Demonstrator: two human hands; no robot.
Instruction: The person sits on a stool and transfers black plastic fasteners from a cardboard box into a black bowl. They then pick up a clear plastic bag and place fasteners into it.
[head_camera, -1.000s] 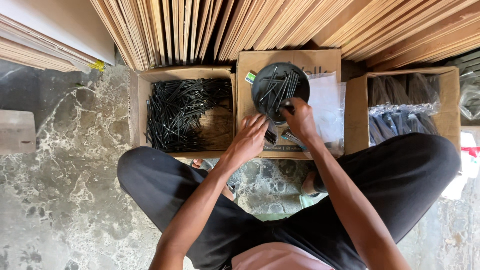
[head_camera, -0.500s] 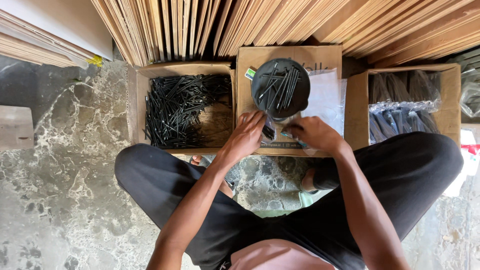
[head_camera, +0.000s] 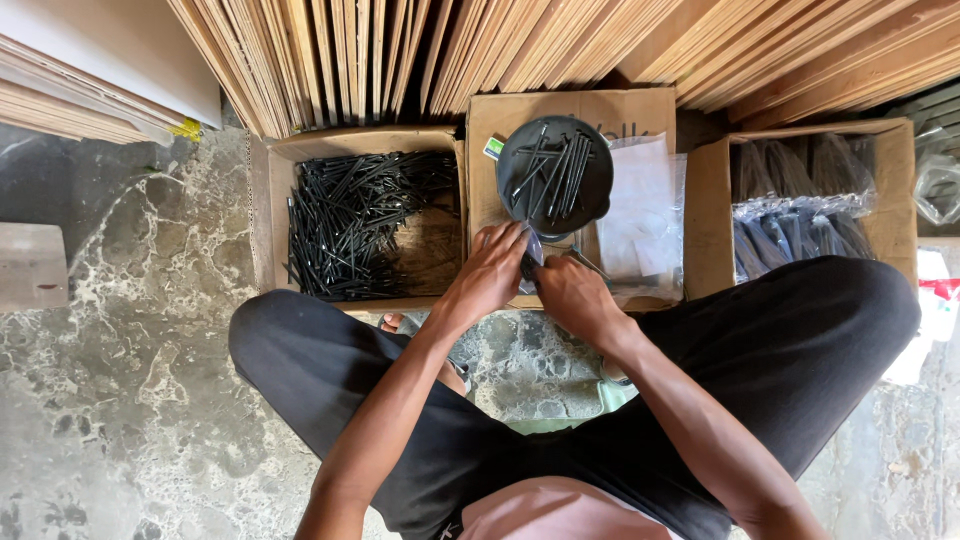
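Black trousers (head_camera: 800, 350), pink shirt (head_camera: 560, 515) — bare forearms.

Single head-worn view, looking steeply down over crossed legs onto the marble floor (head_camera: 120, 400). Close range: hands at centre frame, cardboard boxes (head_camera: 575, 105) just ahead, leaning wood sheets (head_camera: 400, 50) along the top.

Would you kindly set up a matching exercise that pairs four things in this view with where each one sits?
Things:
1. loose black sticks
2. round black dish
3. bagged dark sticks
4. wooden boards

Places:
A. stacked on edge behind the boxes
B. in the left cardboard box
C. in the right cardboard box
D. on the middle box, just beyond both hands

Pairs: 1-B, 2-D, 3-C, 4-A
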